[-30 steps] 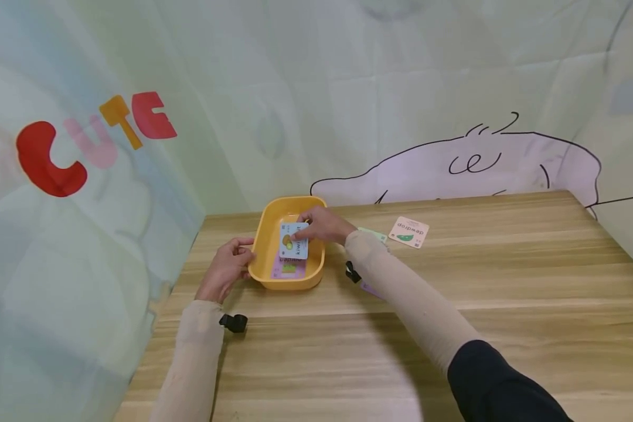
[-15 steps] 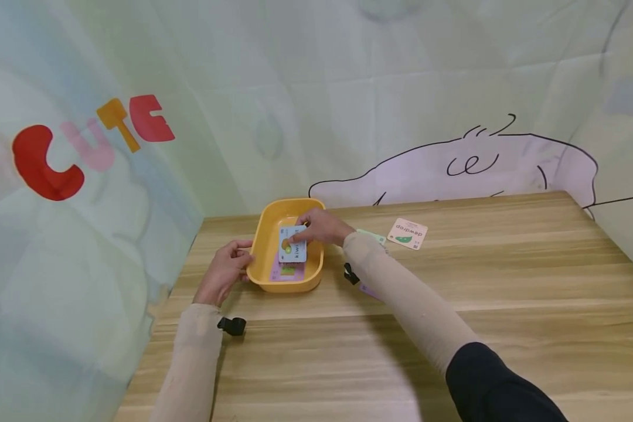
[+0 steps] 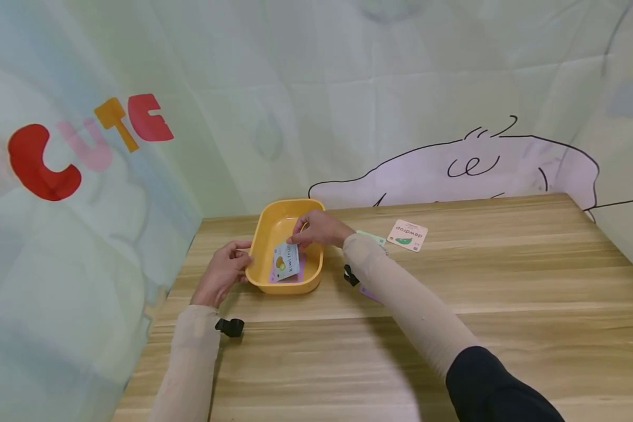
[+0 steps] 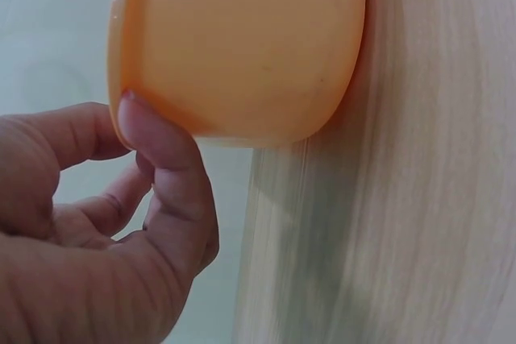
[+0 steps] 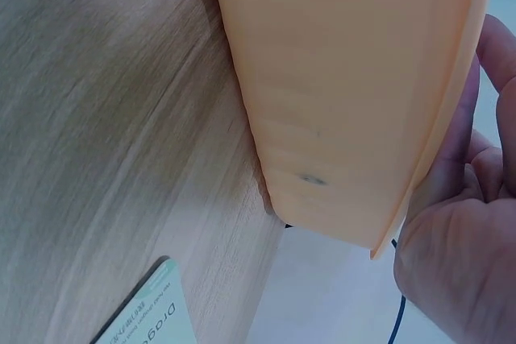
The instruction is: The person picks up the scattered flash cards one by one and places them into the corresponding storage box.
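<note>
A yellow plastic basin (image 3: pixel 290 288) stands at the table's back left. My left hand (image 3: pixel 223 272) pinches its left rim; in the left wrist view the thumb (image 4: pixel 157 130) lies against the basin's outer wall. Inside, my right hand (image 3: pixel 320 228) holds a light blue kiwi fruit card (image 3: pixel 286 261) by its upper right corner. That card slants over a purple card (image 3: pixel 302 266) on the basin floor and covers most of it. From the right wrist, the basin's side wall (image 5: pixel 339 94) hides the cards and the fingertips.
A dewdrop card (image 3: pixel 408 235) lies on the wooden table (image 3: pixel 506 281), right of the basin. A green card (image 3: pixel 371 236) and a purple-edged card (image 3: pixel 370 293) are partly hidden by the right forearm. A printed curtain (image 3: pixel 274 105) hangs behind and left of the table.
The kiwi fruit card has slid toward the basin's near end and turned slightly. My right fingers, earlier over its face, now hold only its corner. The left hand stays on the rim.
</note>
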Action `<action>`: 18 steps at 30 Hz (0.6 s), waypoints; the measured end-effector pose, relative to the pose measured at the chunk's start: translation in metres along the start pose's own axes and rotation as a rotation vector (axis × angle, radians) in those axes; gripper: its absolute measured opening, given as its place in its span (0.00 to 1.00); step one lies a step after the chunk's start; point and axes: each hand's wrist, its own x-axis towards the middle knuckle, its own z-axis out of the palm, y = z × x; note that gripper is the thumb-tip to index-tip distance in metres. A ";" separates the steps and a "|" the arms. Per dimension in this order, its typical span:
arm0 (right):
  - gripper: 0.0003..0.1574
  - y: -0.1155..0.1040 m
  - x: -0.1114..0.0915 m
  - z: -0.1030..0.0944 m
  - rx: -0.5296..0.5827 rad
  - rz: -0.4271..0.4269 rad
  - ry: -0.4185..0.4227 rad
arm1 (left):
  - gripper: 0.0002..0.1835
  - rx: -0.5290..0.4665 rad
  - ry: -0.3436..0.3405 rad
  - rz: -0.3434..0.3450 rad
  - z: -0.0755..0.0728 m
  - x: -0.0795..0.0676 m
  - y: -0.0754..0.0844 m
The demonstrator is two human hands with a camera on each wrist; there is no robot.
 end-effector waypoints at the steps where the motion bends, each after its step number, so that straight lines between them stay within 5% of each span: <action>1: 0.17 0.000 -0.001 0.000 0.020 -0.002 -0.002 | 0.23 0.002 -0.002 0.003 0.000 0.000 0.000; 18: 0.17 0.004 -0.003 -0.002 0.057 -0.030 -0.007 | 0.21 0.008 0.000 0.006 -0.001 0.000 -0.002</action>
